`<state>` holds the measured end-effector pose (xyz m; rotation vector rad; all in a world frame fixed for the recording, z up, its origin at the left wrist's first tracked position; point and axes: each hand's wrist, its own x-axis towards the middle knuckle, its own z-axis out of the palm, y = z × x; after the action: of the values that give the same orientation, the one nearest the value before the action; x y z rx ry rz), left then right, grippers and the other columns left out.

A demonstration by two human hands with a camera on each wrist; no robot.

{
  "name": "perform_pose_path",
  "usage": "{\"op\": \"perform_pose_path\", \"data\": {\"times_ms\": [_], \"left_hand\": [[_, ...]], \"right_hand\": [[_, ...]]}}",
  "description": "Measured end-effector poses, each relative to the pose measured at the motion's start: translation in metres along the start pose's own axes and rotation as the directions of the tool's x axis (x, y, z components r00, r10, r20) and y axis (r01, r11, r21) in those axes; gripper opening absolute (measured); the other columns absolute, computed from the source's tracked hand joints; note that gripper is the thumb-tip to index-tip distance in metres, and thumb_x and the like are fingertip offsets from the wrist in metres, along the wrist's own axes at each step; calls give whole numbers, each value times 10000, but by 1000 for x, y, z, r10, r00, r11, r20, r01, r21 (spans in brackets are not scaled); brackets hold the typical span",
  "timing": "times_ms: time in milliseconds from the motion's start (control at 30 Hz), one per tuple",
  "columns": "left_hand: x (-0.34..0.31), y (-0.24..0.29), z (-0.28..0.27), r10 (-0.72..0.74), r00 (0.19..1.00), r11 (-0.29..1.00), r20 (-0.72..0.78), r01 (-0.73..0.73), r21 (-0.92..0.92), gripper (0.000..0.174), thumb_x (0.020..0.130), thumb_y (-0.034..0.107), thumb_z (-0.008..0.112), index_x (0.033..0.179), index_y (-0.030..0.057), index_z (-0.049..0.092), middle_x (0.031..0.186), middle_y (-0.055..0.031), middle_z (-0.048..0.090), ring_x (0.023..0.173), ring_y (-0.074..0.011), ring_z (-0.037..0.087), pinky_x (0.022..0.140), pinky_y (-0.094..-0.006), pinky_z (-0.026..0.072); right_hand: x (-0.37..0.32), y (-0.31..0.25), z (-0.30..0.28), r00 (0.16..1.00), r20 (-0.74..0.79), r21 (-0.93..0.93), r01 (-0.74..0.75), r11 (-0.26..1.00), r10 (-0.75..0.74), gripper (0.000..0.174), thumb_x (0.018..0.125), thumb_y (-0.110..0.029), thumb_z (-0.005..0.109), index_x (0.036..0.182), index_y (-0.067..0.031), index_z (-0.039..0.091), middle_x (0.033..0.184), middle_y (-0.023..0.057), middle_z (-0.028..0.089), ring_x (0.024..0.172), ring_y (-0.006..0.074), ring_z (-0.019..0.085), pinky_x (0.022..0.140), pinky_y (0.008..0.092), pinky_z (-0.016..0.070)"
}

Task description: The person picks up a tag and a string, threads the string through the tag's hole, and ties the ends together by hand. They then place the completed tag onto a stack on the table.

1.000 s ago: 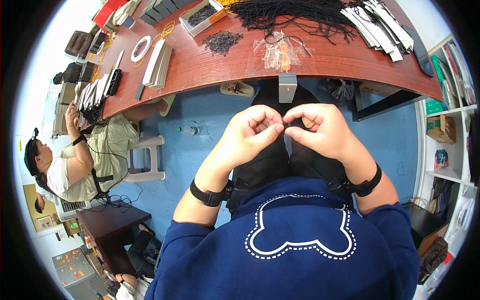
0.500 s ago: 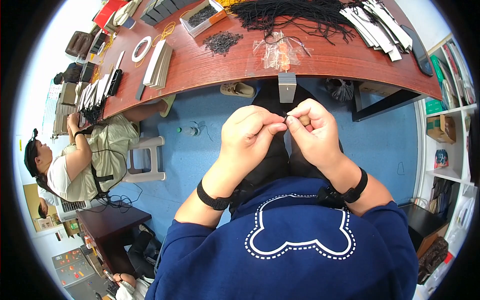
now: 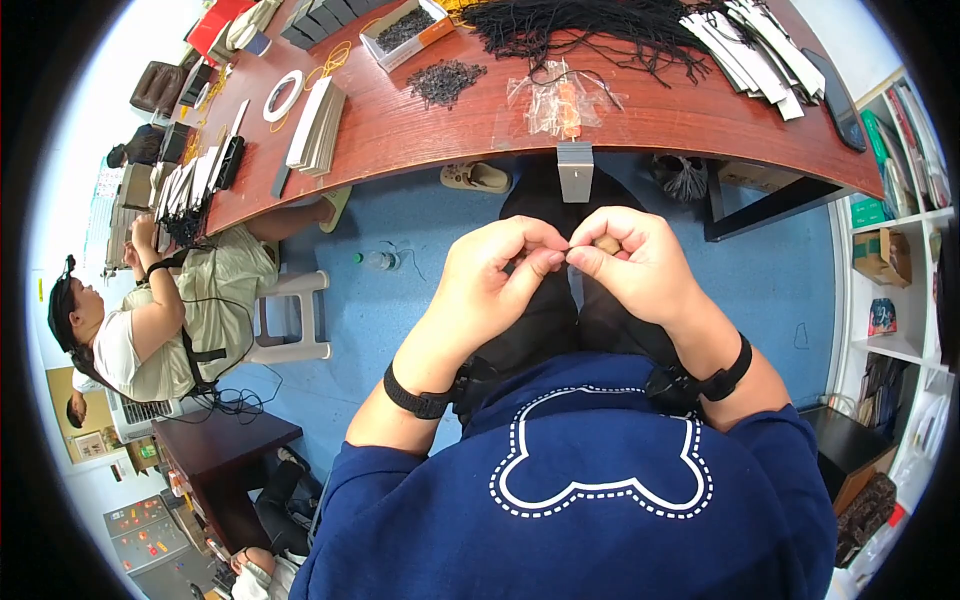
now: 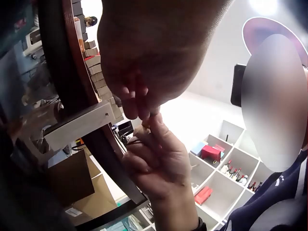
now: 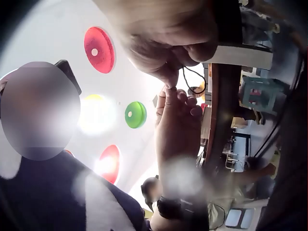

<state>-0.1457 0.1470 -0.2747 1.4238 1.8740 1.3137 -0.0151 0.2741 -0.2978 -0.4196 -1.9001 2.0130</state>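
Observation:
In the head view, my left hand (image 3: 497,270) and right hand (image 3: 640,262) meet fingertip to fingertip above the lap. Thumb and forefinger of each pinch a thin black cord, mostly covered by the fingers. From the right wrist view, a loop of this black cord (image 5: 205,83) hangs out beside the fingertips. A small tan, rounded thing (image 3: 607,243) shows within the curled fingers of my right hand; its kind is unclear. Beyond the hands, a grey block (image 3: 574,175) juts from the table edge.
The red-brown table (image 3: 400,140) bears a heap of small black pieces (image 3: 447,83), a box of more pieces (image 3: 385,55), black cords (image 3: 590,30), white strips (image 3: 755,50) and clear plastic bags (image 3: 548,105). Another person (image 3: 140,320) sits at left. Shelves (image 3: 905,345) stand at right.
The right hand turned inward, then back out a little, and the small tan thing showed more midway. The two hands' fingertips have come closer together. The seated person's hands moved too.

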Motion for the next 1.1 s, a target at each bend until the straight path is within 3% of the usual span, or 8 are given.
{"op": "perform_pose_path", "data": {"times_ms": [67, 133, 200, 300, 400, 633, 967, 1100], "left_hand": [[-2, -5, 2, 6, 1000, 1000, 18, -6, 12, 71, 815, -3, 602, 877, 18, 574, 731, -34, 598, 685, -99, 592, 632, -227, 470], [-4, -9, 8, -101, 995, 905, -26, 81, -417, 53, 851, 2, 562, 885, 31, 533, 755, -25, 586, 692, -104, 590, 629, -228, 469], [-3, -9, 9, -116, 993, 852, 1, 100, -515, 47, 866, 10, 544, 895, 36, 518, 762, -22, 579, 687, -101, 582, 624, -226, 468], [-3, -11, 12, -156, 987, 776, 44, 150, -613, 36, 883, 25, 525, 904, 44, 503, 766, -21, 572, 672, -93, 569, 610, -218, 463], [-2, -7, 14, -222, 974, 770, 48, 205, -604, 33, 885, 34, 528, 901, 49, 504, 751, -23, 570, 642, -85, 556, 592, -208, 457], [0, -11, 11, -193, 959, 610, 208, 283, -740, 33, 898, 90, 525, 884, 71, 502, 664, -22, 566, 596, -74, 543, 495, -175, 378], [0, -9, 12, -192, 981, 883, 14, 179, -435, 34, 889, 61, 519, 906, 54, 490, 872, -56, 597, 771, -80, 543, 658, -205, 438], [2, -9, 9, -53, 997, 992, -60, 46, -114, 37, 895, 54, 508, 921, 43, 484, 920, -50, 575, 816, -82, 525, 706, -226, 454]], "right_hand": [[2, 1, -3, 995, 41, 70, -92, 993, 90, 35, 819, -55, 631, 837, -31, 613, 575, -79, 458, 554, -7, 364, 492, 172, 295], [2, 2, -3, 999, 5, 108, -51, 993, 51, 41, 819, -60, 632, 831, -25, 615, 621, -63, 481, 546, 0, 364, 486, 175, 294], [4, 5, -3, 999, -31, 145, -8, 989, 13, 48, 818, -65, 633, 824, -20, 616, 667, -48, 504, 539, 8, 364, 480, 178, 293], [6, 4, -5, 965, -40, -202, 246, 948, -258, 105, 829, -68, 612, 919, -16, 597, 814, 7, 550, 535, 25, 421, 464, 178, 324], [1, -14, -2, 986, 112, 338, -151, 929, 120, 167, 853, -70, 554, 1011, -51, 502, 833, 32, 555, 564, 50, 518, 461, 176, 403], [4, 8, -4, 994, 84, 286, -91, 954, 70, 40, 840, -60, 586, 843, -41, 550, 639, -68, 491, 534, -7, 404, 473, 157, 296], [4, 7, 1, 997, -56, 186, -46, 981, 58, 56, 824, -57, 617, 840, -3, 606, 699, -55, 549, 594, 1, 444, 521, 167, 354], [2, -2, 4, 979, -161, -143, 103, 984, -126, 52, 819, -56, 616, 844, -11, 617, 703, -16, 572, 594, 22, 465, 535, 175, 376]]}}
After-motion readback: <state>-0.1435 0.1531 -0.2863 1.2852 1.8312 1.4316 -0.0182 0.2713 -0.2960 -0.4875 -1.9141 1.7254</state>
